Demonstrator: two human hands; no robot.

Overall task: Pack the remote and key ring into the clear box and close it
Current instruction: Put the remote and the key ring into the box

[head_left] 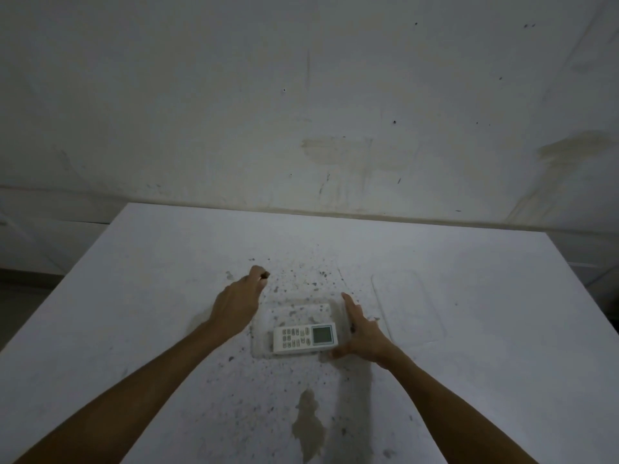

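The white remote (304, 337) with a small screen lies flat inside the clear box (294, 306) in the middle of the white table. My left hand (238, 301) reaches past the box's far left corner, its fingertips closed on a small dark object (265, 274), probably the key ring; most of it is hidden. My right hand (363, 333) rests flat against the box's right wall, fingers stretched along it. The clear lid (407, 309) lies flat on the table to the right of the box.
The white table (134, 313) is speckled with dark spots and carries a brownish stain (310, 420) near the front. A stained white wall (301, 112) rises right behind the table's far edge.
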